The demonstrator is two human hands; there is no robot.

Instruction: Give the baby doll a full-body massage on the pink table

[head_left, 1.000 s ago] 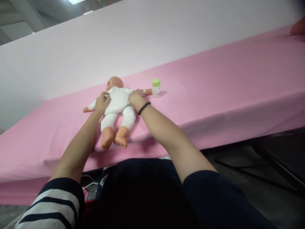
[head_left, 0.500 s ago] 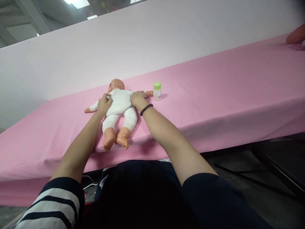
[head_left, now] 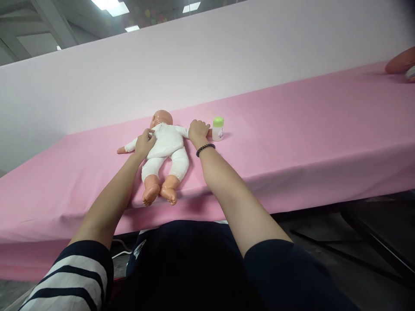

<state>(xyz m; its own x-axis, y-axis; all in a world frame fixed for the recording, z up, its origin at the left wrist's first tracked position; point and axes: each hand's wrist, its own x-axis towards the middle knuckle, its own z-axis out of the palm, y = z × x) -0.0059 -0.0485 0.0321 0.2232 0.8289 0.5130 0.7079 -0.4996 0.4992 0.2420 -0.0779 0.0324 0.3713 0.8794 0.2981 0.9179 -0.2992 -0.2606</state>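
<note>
A baby doll (head_left: 167, 140) with a white cloth body lies on its back, its bare feet toward me and its head turned to the left. At the left side of its chest, my left hand (head_left: 145, 143) has its fingers bent and closed on the cloth near the armpit. My right hand (head_left: 198, 132) is wrapped over the doll's other arm, hiding most of the forearm. Just right of those fingers stands an upright clear bottle (head_left: 218, 131) with a light green cap, beside the doll's hand.
A pink cloth (head_left: 292, 125) covers the long table. Behind it rises a white partition (head_left: 194, 65). Part of another doll (head_left: 400, 62) shows at the far right edge. Below the table, dark metal legs (head_left: 343, 252) stand on the right.
My right hand has slid outward along the doll's arm, from beside the body toward the bottle. My left hand stays at the doll's chest. The view has shifted slightly.
</note>
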